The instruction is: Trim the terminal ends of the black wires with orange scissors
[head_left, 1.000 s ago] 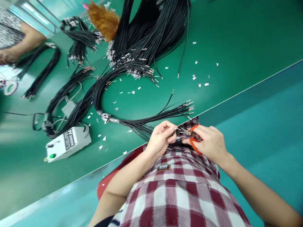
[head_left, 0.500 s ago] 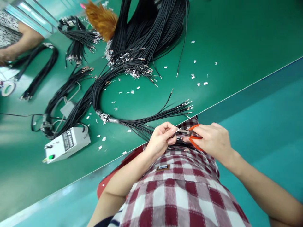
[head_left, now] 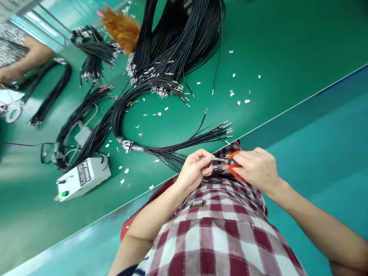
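Observation:
Between the thumb and fingers of my left hand is the end of a black cable, pinched over my lap. My right hand is closed round the orange handles of pliers, whose jaws point left and meet the cable end at my left fingertips. Whether the jaws grip or only touch it is too small to tell. Beyond my hands, a bundle of black cables with bare metal ends fans out over the table edge. Other cable ends lie on my checked apron below the pliers.
A white box with a green button stands on the green table at left. A large cable pile and a brown feather duster lie at the back. White scraps are scattered about. Another person's hand is at far left.
The pliers' jaws have shifted slightly left towards my left fingertips. The view has turned a little; my left hand keeps its pinch on the cable.

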Available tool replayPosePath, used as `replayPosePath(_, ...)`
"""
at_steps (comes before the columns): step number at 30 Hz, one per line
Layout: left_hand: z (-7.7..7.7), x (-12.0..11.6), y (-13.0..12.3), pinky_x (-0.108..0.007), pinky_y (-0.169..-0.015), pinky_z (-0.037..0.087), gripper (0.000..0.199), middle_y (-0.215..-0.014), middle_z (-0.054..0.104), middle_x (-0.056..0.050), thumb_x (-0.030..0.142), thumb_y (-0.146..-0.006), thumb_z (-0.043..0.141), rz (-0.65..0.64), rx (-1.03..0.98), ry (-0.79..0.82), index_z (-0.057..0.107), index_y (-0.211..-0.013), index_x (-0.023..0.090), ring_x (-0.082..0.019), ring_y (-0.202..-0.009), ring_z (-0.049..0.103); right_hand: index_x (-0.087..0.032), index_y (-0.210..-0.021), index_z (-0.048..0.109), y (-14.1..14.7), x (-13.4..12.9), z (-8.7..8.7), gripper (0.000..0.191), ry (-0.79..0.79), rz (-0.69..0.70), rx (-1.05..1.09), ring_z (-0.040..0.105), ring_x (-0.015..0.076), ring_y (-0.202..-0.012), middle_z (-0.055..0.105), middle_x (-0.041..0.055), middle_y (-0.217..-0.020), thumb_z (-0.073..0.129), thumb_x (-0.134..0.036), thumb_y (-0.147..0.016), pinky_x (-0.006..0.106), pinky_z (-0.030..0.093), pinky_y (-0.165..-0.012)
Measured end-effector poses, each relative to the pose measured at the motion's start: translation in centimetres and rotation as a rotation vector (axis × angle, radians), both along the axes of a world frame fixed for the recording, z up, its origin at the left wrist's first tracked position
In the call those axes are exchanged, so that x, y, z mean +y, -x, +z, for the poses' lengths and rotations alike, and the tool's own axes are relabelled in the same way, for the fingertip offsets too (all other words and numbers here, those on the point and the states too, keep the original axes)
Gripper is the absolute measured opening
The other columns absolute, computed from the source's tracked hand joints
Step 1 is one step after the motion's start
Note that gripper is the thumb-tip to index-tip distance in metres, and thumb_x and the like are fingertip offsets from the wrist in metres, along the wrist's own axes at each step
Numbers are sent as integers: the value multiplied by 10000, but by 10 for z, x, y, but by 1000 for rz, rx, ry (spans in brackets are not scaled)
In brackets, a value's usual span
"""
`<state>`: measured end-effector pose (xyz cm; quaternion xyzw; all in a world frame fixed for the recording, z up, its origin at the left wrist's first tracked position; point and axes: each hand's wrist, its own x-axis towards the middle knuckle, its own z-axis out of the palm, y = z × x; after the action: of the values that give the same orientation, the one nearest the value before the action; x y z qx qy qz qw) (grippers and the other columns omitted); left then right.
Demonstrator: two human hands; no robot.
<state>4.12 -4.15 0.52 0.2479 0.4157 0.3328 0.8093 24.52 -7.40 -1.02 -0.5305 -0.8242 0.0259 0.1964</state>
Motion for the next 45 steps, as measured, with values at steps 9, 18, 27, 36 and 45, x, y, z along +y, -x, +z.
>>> replayPosePath(9,-8,-2,-1,-196,-474,297,306,-630,556,30,359,-771,772,-67,70,-104,564,-769,135,-42,-443,444,-210,-676,580,-17,-26,-40,592,733,-51,1222,442,155,-521,510,3,-567,525,-789,-786,311,324,-533)
replayPosePath(18,-30,-25,-6,-308,-836,513,168,-960,731,-88,216,-948,528,-592,573,-914,683,-955,152,-191,-892,675,-204,-675,526,-25,-45,-59,586,1196,-307,1689,407,141,-543,469,-1,-632,401,-736,-886,308,343,-558)
replayPosePath(27,-38,39,28,-395,-860,497,133,-981,685,-102,201,-951,540,-156,1292,-1345,659,-1006,182,-236,-924,626,-210,-737,572,-19,-31,-49,437,847,-312,1534,439,138,-618,513,-9,-687,441,-552,-976,288,347,-593)
replayPosePath(36,-37,47,39,-362,-802,466,51,-973,676,-92,176,-926,542,-122,1327,-1518,591,-916,179,-225,-912,621,-201,-705,562,-18,-23,-31,389,718,-340,1362,457,137,-638,530,-8,-683,531,-497,-955,297,358,-629)
replayPosePath(45,11,12,-2,-254,-769,501,136,-901,699,-58,200,-969,509,-319,685,-1225,641,-987,172,-149,-830,643,-221,-882,671,15,1,6,152,541,-323,1490,559,155,-763,617,3,-840,736,-342,-817,291,450,-723)
